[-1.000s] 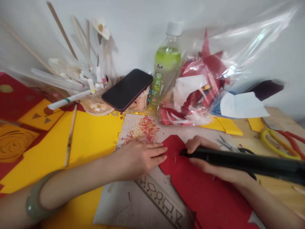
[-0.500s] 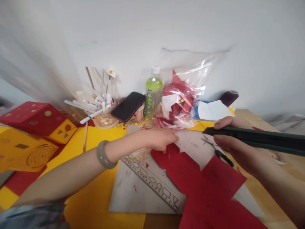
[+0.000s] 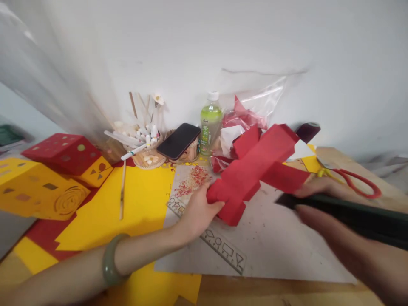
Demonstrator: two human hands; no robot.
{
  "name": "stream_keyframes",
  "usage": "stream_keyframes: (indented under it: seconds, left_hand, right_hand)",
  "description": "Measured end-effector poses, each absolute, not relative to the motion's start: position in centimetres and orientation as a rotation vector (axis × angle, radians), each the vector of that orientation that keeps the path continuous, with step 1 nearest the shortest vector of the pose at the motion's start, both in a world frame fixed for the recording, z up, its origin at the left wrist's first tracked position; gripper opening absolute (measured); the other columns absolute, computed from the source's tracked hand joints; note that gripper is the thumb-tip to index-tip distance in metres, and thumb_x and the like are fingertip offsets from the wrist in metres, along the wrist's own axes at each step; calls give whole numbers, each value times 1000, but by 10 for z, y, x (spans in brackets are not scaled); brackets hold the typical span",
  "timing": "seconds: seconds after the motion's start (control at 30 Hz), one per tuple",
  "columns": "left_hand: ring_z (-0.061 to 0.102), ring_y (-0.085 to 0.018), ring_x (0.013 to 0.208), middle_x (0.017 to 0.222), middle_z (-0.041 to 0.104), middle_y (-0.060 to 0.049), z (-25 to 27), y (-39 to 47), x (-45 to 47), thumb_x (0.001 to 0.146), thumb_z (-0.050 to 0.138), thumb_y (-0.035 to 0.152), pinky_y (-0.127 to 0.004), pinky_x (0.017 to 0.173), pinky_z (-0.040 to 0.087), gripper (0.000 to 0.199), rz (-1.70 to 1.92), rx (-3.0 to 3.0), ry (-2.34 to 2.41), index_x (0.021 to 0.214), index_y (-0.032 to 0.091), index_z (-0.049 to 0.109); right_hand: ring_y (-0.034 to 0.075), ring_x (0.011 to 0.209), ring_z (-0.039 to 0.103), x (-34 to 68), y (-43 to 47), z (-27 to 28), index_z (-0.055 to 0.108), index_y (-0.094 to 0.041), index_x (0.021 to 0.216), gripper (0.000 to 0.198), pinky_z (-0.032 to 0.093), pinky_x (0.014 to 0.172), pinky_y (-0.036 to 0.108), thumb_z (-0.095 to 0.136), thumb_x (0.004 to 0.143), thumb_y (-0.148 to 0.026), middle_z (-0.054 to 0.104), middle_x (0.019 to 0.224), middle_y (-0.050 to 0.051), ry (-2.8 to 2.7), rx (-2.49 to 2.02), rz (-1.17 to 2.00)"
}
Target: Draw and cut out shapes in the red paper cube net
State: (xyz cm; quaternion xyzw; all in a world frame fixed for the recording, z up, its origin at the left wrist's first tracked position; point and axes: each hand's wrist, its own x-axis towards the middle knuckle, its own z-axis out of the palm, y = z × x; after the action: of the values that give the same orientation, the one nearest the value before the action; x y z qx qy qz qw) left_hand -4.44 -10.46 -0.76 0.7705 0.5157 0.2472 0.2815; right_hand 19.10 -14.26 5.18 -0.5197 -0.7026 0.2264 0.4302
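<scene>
My left hand, a green bangle on its wrist, pinches one end of a red cut-out card with flaps. The card is lifted and tilted above a white board. At the right, my right hand is closed around a dark green and black utility knife, whose tip points left. One card flap comes close to the right fingers; whether they touch I cannot tell. Below my left hand lies a clear stencil ruler, and red and yellow scraps are scattered behind it.
Scissors with red handles lie at the right. Along the wall stand a drink bottle, a plastic bag, a phone on a basket, and several markers. Red and yellow paper boxes sit left, beside yellow sheets.
The red card has been raised off the board and turned, with my left hand now gripping its near-left end. More of the ruler's right side and the board shows. Red-handled scissors have come into sight.
</scene>
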Motion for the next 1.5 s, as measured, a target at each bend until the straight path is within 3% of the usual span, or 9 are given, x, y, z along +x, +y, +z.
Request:
stream_keyframes:
  seconds: [0.07, 0.17, 0.23, 0.37, 0.47, 0.6, 1.03, 1.5]
  left_hand:
    - [67, -21, 98, 115, 65, -15, -13, -113, -46, 83, 59, 11, -34, 82, 57, 47, 656, 2044, 1422, 127, 11, 44]
    - [56, -33, 115, 131, 51, -21, -11, -118, -53, 74, 68, 11, -50, 90, 51, 70, 616, 2219, 1463, 137, 12, 36]
    - [49, -36, 120, 131, 48, -21, -9, -115, -61, 77, 66, 11, -54, 93, 47, 61, 562, 2558, 1385, 133, 11, 43]
    - [53, -26, 111, 112, 60, -9, -15, -104, -74, 89, 57, 16, -45, 95, 47, 20, 407, 2950, 985, 107, 16, 63]
    - [58, -22, 98, 108, 61, -6, -20, -98, -79, 92, 55, 18, -37, 82, 53, 25, 305, 2977, 887, 116, 21, 61]
    - [55, -23, 99, 110, 59, -7, -21, -95, -80, 94, 52, 21, -34, 76, 53, 30, 242, 2971, 876, 123, 23, 56]
    - [55, -21, 96, 108, 61, -7, -32, -96, -79, 98, 45, 21, -29, 75, 52, 25, 409, 2999, 850, 118, 15, 57]
    - [56, -21, 96, 108, 62, -7, -29, -94, -80, 99, 41, 23, -28, 71, 53, 27, 399, 2957, 847, 120, 17, 57]
  right_hand:
    - [17, 67, 59, 164, -132, 34, 56, -30, 96, 17, 47, 57, 27, 63, 84, -38, 64, 78, -1, -1827, -1272, 801]
    - [16, 72, 57, 146, -113, 5, 56, -24, 88, 11, 47, 64, 27, 61, 84, -33, 59, 80, -2, -1869, -1192, 1008]
    - [16, 74, 55, 147, -104, -10, 54, -23, 85, 9, 46, 67, 28, 59, 85, -30, 56, 80, -2, -1860, -1151, 1039]
    - [15, 76, 54, 155, -101, -15, 53, -23, 86, 8, 44, 69, 27, 59, 86, -28, 54, 81, -3, -1849, -1179, 1019]
    - [15, 73, 52, 153, -103, -10, 52, -23, 85, 12, 42, 65, 27, 62, 85, -30, 54, 79, -3, -1873, -1210, 1020]
    - [14, 72, 52, 147, -99, -12, 52, -24, 88, 9, 42, 64, 25, 59, 87, -29, 55, 80, -4, -1885, -1186, 1050]
    - [12, 59, 57, 142, -98, -21, 53, -25, 83, 7, 47, 55, 22, 57, 82, -20, 60, 70, -5, -1983, -1267, 927]
    - [10, 55, 57, 144, -97, -28, 49, -27, 83, 14, 47, 52, 19, 58, 80, -17, 58, 68, -6, -2023, -1244, 857]
